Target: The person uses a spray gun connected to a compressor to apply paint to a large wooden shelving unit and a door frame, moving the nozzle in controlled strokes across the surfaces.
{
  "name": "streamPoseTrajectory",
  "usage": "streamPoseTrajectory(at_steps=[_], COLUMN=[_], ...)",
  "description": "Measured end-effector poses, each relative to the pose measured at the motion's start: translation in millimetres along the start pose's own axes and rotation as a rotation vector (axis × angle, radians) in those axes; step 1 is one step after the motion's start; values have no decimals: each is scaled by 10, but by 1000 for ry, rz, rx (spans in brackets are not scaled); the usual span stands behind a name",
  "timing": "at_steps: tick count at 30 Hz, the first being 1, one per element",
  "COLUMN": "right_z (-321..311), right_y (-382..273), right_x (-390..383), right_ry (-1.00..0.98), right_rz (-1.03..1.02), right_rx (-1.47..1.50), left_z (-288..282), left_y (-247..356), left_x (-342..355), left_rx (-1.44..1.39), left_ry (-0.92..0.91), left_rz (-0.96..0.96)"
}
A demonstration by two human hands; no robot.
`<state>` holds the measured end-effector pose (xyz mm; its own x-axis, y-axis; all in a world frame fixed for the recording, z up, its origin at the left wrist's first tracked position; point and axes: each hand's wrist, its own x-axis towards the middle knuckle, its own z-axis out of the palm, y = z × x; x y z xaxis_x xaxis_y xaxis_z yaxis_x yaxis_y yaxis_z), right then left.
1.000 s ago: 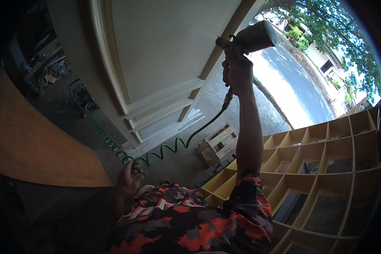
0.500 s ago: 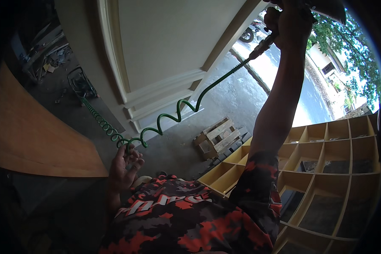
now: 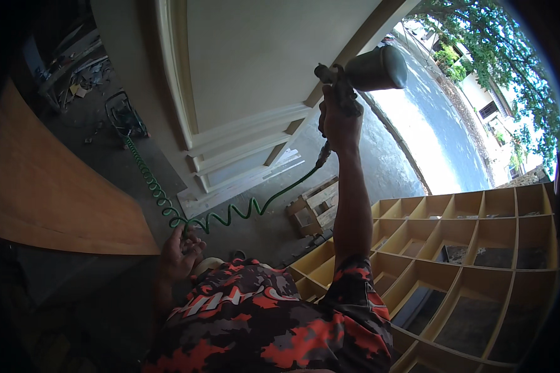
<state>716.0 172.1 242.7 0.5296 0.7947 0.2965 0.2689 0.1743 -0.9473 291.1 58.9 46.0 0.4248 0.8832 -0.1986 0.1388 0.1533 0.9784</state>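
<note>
Panel [image 3: 249, 62] stands pale above grey floor [image 3: 264, 233] near the spray gun [image 3: 368, 70].

Hose [image 3: 290, 186] in the way below panel [image 3: 249, 62]

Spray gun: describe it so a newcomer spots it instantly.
Find the large pale panelled board across the top centre. Over its right edge in the picture, the right hand grips the spray gun. Unlike the coiled green hose below, it carries a fat, dull grey cup.
</note>
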Motion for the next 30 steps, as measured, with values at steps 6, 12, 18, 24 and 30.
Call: streamPoseTrajectory(at_steps=[6, 12, 18, 24, 30], right_z=[138, 253, 335, 305, 28], right_y=[1072, 1891, 2249, 1894, 561], right_x=[-216, -516, -750, -716, -260], right_ry=[-17, -41, -51, -176, -155], right_rz=[54, 73, 168, 375, 304], right_rx=[-20, -160, -218, -193, 113], left_z=[-109, -106, -97, -81, -37], left_y=[-294, -542, -620, -535, -152], left_x=[1, 6, 81, 65, 66], left_rx=[32, 70, 169, 320, 308], left_ry=[-6, 11, 11, 15, 11], left_rz=[-37, -103, -117, -102, -69])
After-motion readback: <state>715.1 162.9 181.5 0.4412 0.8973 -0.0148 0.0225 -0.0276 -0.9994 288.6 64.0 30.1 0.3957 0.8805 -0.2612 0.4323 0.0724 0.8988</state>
